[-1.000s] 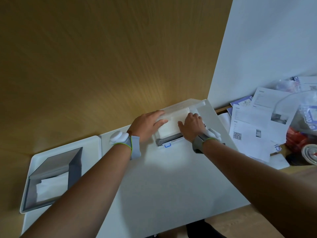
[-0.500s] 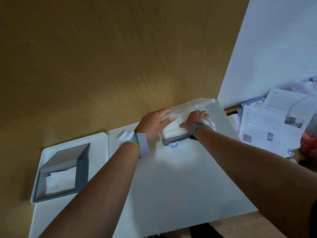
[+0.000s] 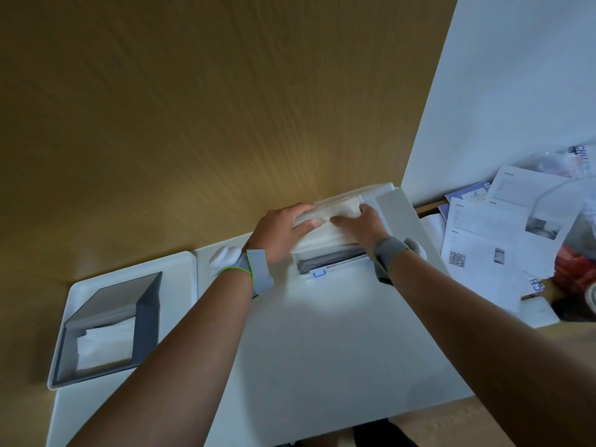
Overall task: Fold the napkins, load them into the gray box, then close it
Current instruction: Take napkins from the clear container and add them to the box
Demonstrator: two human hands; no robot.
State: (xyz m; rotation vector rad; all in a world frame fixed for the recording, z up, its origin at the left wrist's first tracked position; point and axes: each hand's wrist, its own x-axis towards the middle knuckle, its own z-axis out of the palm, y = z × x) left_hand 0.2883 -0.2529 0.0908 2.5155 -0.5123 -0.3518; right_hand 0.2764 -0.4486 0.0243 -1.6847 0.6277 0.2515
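Observation:
At the far middle of the white table (image 3: 322, 343) a stack of white napkins (image 3: 325, 241) lies in a white container (image 3: 335, 261) with a blue latch at its front. My left hand (image 3: 280, 232) grips the stack's left end, thumb on top. On the right end, my right hand (image 3: 359, 222) curls its fingers over the top edge. The gray box (image 3: 145, 314) stands open at the left, lid raised, with a folded white napkin (image 3: 104, 346) inside. Both hands are far from it.
The gray box sits on a white tray (image 3: 183, 269). A wooden wall rises right behind the container. To the right lie loose papers (image 3: 483, 250), a clear bag, a red item (image 3: 577, 269) and a small white pad (image 3: 538, 311).
My hands went from lying flat on the napkins to closing around the stack's ends, nearer each other. The stack's far side looks raised. The view shifted slightly.

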